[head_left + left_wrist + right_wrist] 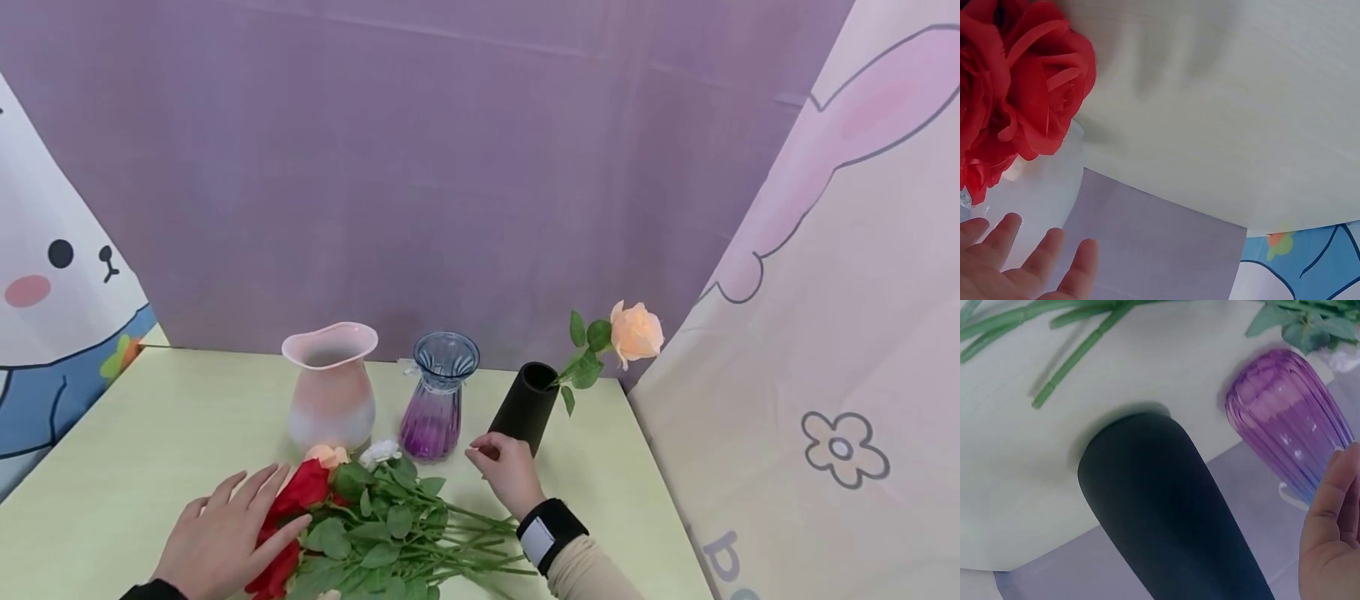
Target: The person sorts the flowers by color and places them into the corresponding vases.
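My left hand (225, 533), fingers spread, lies beside the red roses (300, 492) at the head of a flower bunch. In the left wrist view, its fingers (1041, 262) extend below the red blooms (1054, 87). My right hand (510, 475), thumb and fingers curled together with nothing visible between them, is just in front of the black vase (525, 408). One peach rose (636, 333) leans out of that vase to the right. Under my right forearm, the bunch's green stems (480, 542) point right. The right wrist view has the black vase (1154, 487) close up.
A pink-and-white vase (333, 392) stands behind the bunch, with a blue-purple glass vase (435, 400) between it and the black one. A white flower (380, 452) lies among the leaves. A purple curtain (450, 183) backs the pale table (202, 400); printed cloths hang at both sides.
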A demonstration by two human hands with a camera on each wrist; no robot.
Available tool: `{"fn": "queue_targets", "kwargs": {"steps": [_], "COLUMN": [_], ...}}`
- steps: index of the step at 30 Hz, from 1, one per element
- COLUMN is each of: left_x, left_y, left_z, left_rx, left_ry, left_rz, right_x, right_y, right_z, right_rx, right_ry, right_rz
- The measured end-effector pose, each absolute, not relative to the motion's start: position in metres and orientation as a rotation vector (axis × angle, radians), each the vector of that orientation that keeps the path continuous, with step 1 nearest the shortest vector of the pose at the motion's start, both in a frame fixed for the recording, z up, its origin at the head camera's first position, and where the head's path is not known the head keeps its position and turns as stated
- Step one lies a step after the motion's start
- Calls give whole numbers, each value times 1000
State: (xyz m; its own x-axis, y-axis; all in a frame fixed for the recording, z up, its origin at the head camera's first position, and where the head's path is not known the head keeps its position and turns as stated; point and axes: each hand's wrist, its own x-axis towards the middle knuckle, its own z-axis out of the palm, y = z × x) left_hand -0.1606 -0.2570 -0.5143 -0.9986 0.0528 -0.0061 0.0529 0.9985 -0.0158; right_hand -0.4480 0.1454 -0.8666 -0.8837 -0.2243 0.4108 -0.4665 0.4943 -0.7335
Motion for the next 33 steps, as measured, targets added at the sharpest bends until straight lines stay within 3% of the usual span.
{"fn": "queue_targets", "kwargs": {"steps": [4,8,11,14,19,22,29,33], "left_x": [-158,-174,-186,-188,-181,-173,-157,-148], "left_y": [-256,-279,-298,-303,-292,-284,-260,-249], "left_z": [-514,-563,-611,-620,-592,-576,-521,-498], "left_rx": [75,82,79,80,51,51,3,-7], "left_ry": [3101,3113,3202,3196,3137,3115,3006,2981], "left_rz": [-18,-34,-78,-69,-46,-38,8,10], "right_x": [-410,-381,-374,-375,-382,-376,-323,-302], "right_y": [130,117,108,99,93,88,69,63], "right_z": [-827,-791,-789,-803,-838,-837,-741,-704], "right_rx": [588,704,728,700,850,881,852,861], "right_ry": [-2607,-2646,-2718,-2805,-2742,-2703,-2722,-2745], "right_rz": [1296,1155,1065,989,835,746,564,509]}}
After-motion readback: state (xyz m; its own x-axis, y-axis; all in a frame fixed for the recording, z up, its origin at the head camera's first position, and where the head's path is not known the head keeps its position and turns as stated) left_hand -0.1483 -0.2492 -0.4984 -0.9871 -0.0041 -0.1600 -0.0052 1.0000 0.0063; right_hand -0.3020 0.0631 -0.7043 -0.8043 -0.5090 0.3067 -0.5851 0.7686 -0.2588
